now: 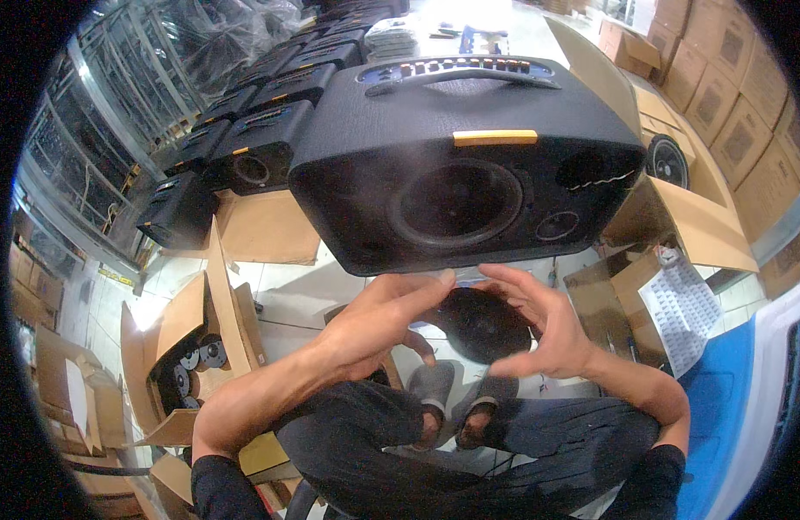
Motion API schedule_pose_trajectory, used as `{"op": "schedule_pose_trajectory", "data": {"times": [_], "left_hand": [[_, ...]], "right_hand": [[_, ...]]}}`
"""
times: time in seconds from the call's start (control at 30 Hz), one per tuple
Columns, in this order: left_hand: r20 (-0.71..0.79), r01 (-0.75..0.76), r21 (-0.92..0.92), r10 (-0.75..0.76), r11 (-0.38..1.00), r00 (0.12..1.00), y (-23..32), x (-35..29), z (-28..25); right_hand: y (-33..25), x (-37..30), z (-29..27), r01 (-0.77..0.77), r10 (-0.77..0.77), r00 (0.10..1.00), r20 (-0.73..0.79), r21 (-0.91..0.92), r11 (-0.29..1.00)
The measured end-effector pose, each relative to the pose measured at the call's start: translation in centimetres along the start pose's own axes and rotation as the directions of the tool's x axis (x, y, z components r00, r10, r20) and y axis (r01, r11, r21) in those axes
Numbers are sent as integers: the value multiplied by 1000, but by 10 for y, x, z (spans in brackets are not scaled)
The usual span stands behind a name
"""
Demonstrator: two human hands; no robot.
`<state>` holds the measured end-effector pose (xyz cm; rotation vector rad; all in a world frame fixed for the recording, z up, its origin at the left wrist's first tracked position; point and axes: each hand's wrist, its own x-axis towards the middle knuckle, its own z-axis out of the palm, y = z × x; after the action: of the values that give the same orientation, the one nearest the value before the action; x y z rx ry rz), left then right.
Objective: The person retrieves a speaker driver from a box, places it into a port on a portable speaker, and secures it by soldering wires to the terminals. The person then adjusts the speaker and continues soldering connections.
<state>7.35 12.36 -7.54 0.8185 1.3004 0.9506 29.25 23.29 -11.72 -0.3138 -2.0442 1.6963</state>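
Observation:
A round black speaker driver (487, 328) is between my two hands, above my feet and just in front of a large black speaker box. My left hand (378, 316) curves round its left side, with fingertips at its upper left edge. On the other side my right hand (547, 325) is bent round the right rim, thumb low and fingers high. The underside of the driver is hidden. The speaker box (365, 182) has a carry handle (465, 80), a yellow strip (495, 138), a wide round opening (456, 201) and a smaller round hole (558, 226). Pale wire shows in its dark upper-right opening.
An open carton (170, 347) with several speaker parts stands at the left. More black speaker boxes (253, 143) line up behind. To the right are a carton holding a printed sheet (677, 308), a blue surface (716, 407), another driver (668, 160) and stacked cartons (721, 95).

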Motion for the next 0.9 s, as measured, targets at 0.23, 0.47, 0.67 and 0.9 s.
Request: {"op": "schedule_pose_trajectory", "data": {"times": [0.23, 0.47, 0.67, 0.9], "left_hand": [[22, -295, 519, 332, 802, 943, -9, 0, 9], [-52, -274, 736, 455, 619, 889, -14, 10, 16], [-61, -275, 405, 326, 872, 943, -10, 11, 15], [39, -225, 164, 222, 960, 974, -4, 8, 13]], "right_hand": [[8, 6, -1, -285, 357, 933, 49, 705, 649], [11, 11, 4, -402, 415, 891, 181, 737, 543], [6, 10, -3, -491, 464, 847, 258, 713, 500], [5, 9, -7, -496, 522, 827, 207, 706, 505]]}}
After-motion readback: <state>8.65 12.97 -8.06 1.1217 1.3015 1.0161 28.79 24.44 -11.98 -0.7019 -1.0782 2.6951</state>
